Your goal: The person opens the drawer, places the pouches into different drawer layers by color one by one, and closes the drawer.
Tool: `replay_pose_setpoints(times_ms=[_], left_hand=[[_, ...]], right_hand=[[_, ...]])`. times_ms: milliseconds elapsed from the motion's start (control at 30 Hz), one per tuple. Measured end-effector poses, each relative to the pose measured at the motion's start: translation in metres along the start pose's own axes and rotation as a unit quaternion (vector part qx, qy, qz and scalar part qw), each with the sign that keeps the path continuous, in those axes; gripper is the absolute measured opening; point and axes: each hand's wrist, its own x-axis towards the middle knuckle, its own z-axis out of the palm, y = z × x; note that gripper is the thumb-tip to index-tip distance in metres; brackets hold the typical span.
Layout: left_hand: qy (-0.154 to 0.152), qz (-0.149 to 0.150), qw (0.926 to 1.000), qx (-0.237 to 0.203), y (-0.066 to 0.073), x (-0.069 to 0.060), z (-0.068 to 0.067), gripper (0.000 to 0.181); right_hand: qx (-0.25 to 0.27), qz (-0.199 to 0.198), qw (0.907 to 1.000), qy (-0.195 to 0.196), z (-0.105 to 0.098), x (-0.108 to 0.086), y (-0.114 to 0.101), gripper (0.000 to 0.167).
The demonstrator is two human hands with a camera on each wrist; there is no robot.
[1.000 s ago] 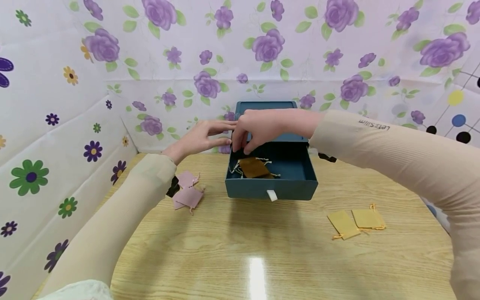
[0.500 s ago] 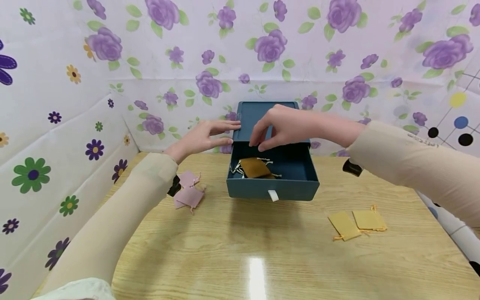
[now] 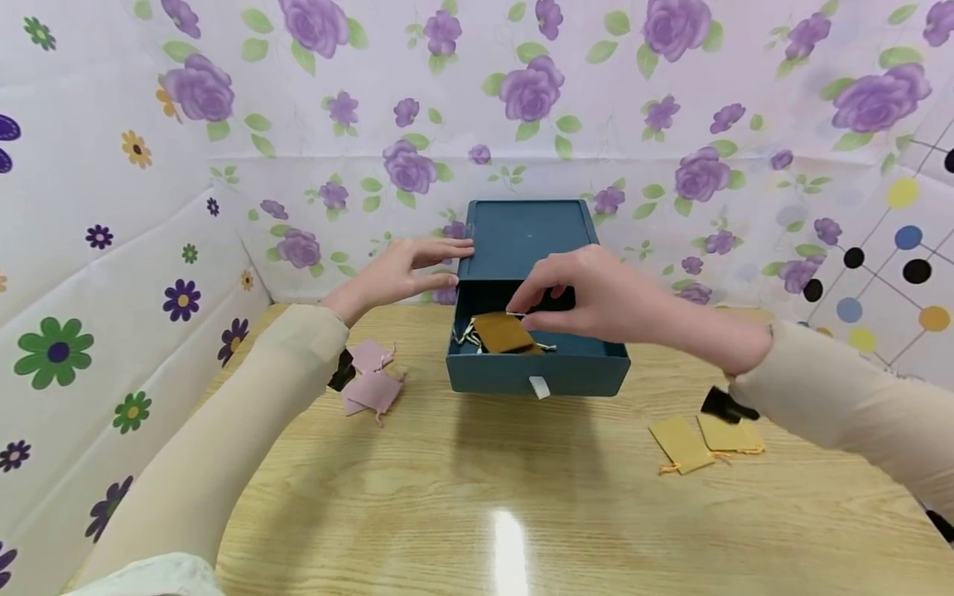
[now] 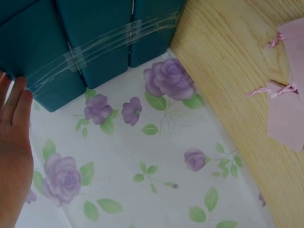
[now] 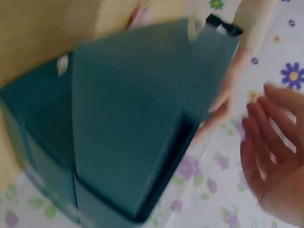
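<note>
Lower now than half a second ago, the right hand (image 3: 577, 296) has dropped toward the open drawer (image 3: 589, 377) of the blue box (image 3: 531, 238), while the left hand (image 3: 406, 269) has stayed at the box's left side. From where I stand, that left hand looks like a brace: its fingers lie straight against the side near the top edge, probably to keep the box from sliding.

Right-hand fingers are loosely curved, thumb apart from the rest, with nothing visible between them. Their tips are close to the brown pouch (image 3: 501, 333), though I can't tell whether they touch it. That pouch lies flat in the left part of the box's drawer, its pale drawstrings (image 3: 469, 331) loose around it. With the drawer pulled out front, it can be reached from above; a white tab (image 3: 540, 386) on its face presumably serves as the pull.

On the desk (image 3: 417, 497), pink pouches (image 3: 376, 389) overlap left of the box, and two yellow pouches (image 3: 680, 444) lie in front and to its right, apparently kept apart by colour.
</note>
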Motion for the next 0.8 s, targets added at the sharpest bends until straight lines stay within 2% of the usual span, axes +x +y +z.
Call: replay_pose_setpoints(times_ms=[167,333,533,667,800], left_hand=[[-0.001,-0.002,1.0,0.003,-0.002,0.0,0.0,0.045],[-0.001,0.001,1.0,0.003,-0.004,0.001,0.001,0.045],[0.001,0.006,1.0,-0.005,-0.005,0.001,0.001,0.044],[0.0,0.006,1.0,-0.008,-0.004,0.001,0.002,0.044],[0.003,0.005,1.0,-0.004,-0.004,0.001,0.003,0.044]], right_hand=[[-0.014,0.01,0.9951,0.097,0.023,-0.022,-0.016,0.022],[-0.023,0.026,0.9871,0.156,0.041,-0.04,-0.029,0.029],[0.014,0.037,0.9798,0.196,0.056,-0.054,-0.034,0.03],[0.027,0.031,0.9781,0.204,0.067,-0.066,-0.034,0.032],[0.027,0.046,0.9768,0.207,0.076,-0.077,-0.033,0.032]])
